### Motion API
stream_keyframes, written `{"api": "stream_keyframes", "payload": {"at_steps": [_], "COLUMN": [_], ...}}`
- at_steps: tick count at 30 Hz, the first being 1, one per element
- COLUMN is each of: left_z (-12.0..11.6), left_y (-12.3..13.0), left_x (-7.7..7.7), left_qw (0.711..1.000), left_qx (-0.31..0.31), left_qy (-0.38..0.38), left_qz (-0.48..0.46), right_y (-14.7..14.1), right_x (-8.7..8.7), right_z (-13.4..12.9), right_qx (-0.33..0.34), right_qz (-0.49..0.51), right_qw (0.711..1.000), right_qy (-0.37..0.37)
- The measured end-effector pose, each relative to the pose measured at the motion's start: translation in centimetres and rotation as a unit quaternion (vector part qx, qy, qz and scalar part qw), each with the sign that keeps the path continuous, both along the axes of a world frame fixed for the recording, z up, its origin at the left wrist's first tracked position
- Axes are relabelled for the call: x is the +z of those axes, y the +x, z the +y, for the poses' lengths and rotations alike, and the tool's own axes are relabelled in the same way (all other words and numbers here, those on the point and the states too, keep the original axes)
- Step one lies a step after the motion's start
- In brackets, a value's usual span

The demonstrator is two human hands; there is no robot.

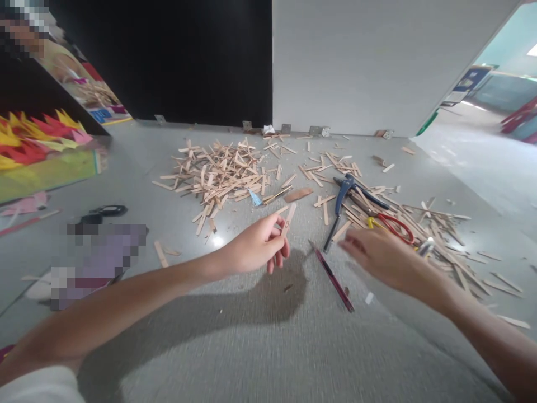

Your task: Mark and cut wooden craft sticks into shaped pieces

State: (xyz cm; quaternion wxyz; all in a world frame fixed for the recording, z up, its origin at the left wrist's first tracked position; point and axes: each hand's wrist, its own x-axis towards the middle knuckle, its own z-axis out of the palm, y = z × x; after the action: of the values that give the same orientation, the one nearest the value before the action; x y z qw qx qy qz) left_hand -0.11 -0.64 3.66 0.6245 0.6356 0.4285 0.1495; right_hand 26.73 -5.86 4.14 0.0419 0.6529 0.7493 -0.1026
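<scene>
My left hand [265,244] is closed on a short wooden craft stick [287,219], pinched between thumb and fingers and pointing up and away from me. Small dark marks show on the stick's face. To the right, my right hand [373,254] hovers palm down, smeared by motion, so its fingers cannot be made out. Between the hands lies a slim dark-red tool with a thin pointed tip [334,281], like a craft knife or pen. Just beyond my right hand rest a blue-handled tool with a dark shaft [344,190] and a red looped handle [396,225] with yellow beside it.
A heap of craft sticks [226,173] lies ahead, with more sticks [457,263] scattered at right. Behind stand a black panel [176,61] and a white panel [369,61], with metal hinges along their base. A box of red and yellow paper [46,173] sits at left; a person is behind it.
</scene>
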Motion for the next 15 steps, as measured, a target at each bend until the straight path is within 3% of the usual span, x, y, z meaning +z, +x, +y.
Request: {"api": "stream_keyframes", "payload": {"at_steps": [3,7,11,15], "left_z": [0.0,0.0,0.1,-0.2], "left_y": [0.1,0.0,-0.1,0.1], "left_x": [-0.6,-1.5,-1.9,-2.3], "left_qw": [1.000,1.000,0.999,0.997], "left_qx": [-0.009,-0.015,-0.021,-0.040], "left_qy": [-0.011,0.004,0.019,0.042], "left_qz": [-0.022,-0.010,0.028,0.049], "right_y": [-2.2,-3.0,-2.2,-1.9], "right_x": [-2.5,-4.5,-4.2,-3.7], "right_z": [-2.1,-3.5,-2.5,-1.0], "right_qx": [0.076,0.069,0.031,0.010], "right_qz": [0.084,0.133,0.215,0.260], "right_qw": [0.993,0.988,0.975,0.956], "right_qy": [0.026,0.049,0.047,0.133]}}
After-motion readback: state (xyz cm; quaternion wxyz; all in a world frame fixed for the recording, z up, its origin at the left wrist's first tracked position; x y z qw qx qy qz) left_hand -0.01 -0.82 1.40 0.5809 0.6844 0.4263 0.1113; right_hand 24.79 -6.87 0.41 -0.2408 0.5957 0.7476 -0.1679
